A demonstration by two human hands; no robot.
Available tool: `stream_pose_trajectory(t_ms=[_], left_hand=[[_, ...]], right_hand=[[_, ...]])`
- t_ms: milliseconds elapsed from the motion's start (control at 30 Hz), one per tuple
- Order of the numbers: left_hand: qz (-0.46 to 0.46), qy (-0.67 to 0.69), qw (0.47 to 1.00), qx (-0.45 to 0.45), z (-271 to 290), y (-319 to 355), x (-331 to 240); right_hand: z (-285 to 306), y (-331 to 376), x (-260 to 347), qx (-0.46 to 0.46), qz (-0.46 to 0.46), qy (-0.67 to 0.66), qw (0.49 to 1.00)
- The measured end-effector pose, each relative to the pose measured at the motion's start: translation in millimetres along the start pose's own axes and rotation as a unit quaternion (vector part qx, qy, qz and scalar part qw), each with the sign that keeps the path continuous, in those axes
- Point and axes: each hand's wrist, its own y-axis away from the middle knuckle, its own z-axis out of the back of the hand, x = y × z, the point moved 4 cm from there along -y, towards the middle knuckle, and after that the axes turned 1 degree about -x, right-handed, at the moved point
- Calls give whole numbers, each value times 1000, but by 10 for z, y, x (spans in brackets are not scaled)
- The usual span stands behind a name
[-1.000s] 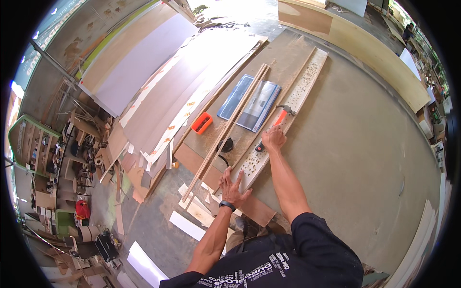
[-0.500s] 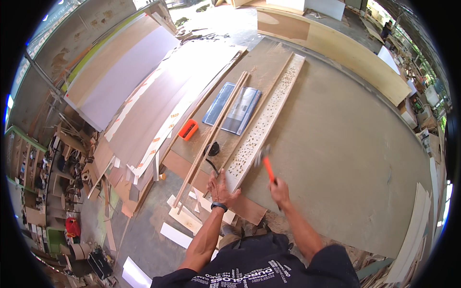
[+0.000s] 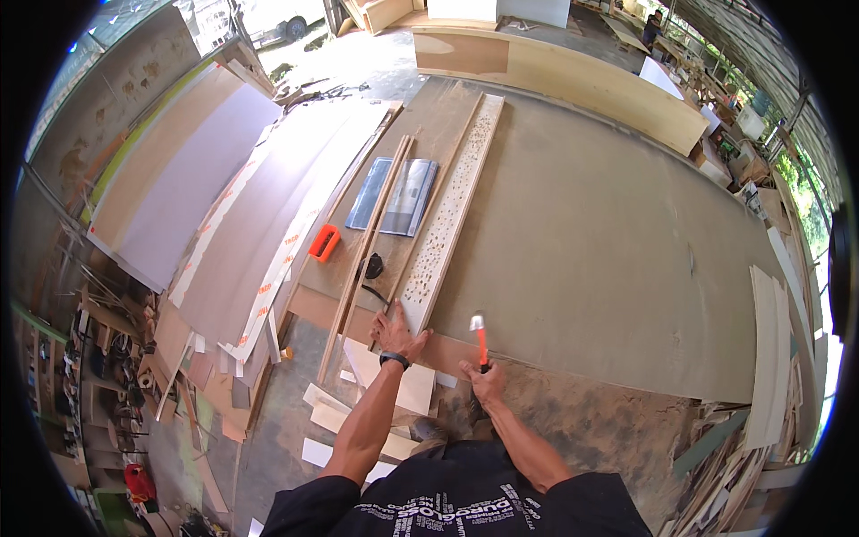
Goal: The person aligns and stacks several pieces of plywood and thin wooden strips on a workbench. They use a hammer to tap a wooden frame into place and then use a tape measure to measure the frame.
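A long narrow board (image 3: pixel 450 206) with a white speckled face lies lengthwise on the big grey-brown panel. My left hand (image 3: pixel 399 336) rests across the board's near end, fingers spread and pressed down. In my right hand (image 3: pixel 485 382) is a hammer (image 3: pixel 481 341) with an orange handle and shiny metal head. The hammer is held upright to the right of the board's near end, apart from it. A thin wooden strip (image 3: pixel 438 190) runs along the board's left side. Whether any nail is under my left fingers cannot be seen.
Left of the board are long wooden sticks (image 3: pixel 377 215), a blue-grey booklet (image 3: pixel 412 194), an orange box (image 3: pixel 324 242) holding small dark pieces, and a black tape measure (image 3: pixel 372 266). Offcuts (image 3: pixel 394 376) lie by my feet. A long plywood piece (image 3: pixel 582 88) stands across the far edge.
My right hand has brought the hammer back toward my body, nearer the board's near end. My left hand stays on that end. The whole view has shifted to the right.
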Motion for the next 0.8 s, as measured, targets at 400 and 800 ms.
stream_pose_trajectory(t_ms=[400,800], left_hand=[[5,8,998,64,105,-63,29],[24,58,996,70,243,-75,106]], right_hand=[[105,159,335,-8,-35,-156,987],[113,147,509,-38,45,-95,994]])
